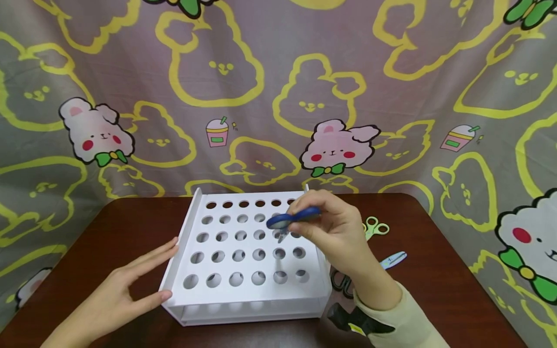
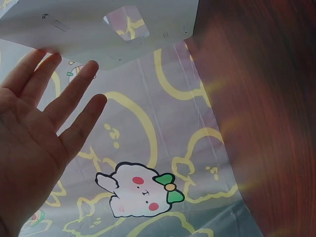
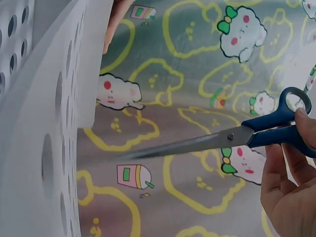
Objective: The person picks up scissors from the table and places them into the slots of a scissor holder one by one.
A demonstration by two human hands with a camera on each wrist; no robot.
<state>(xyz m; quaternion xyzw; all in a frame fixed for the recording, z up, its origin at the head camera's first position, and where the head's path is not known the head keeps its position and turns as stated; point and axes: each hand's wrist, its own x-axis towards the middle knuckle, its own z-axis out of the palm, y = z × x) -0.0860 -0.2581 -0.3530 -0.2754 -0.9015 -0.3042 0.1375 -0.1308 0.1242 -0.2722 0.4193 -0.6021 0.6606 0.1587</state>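
My right hand (image 1: 332,224) pinches the blue handles of a pair of scissors (image 1: 300,216) above a white rack (image 1: 248,246) with rows of round holes. Its metal blades (image 3: 192,144) are together and point down toward the holes in the front right part of the rack, as the head and right wrist views show. On the other side, my left hand (image 1: 124,285) has its fingers spread, with fingertips right at the rack's left side panel. In the left wrist view the left hand (image 2: 39,118) shows its palm and holds nothing.
Right of the rack on the brown table (image 1: 444,285) lie green-handled scissors (image 1: 375,227), a light blue blade-shaped piece (image 1: 393,259) and dark-handled scissors (image 1: 341,282), partly hidden by my right arm. A patterned curtain (image 1: 261,96) hangs behind and around the table.
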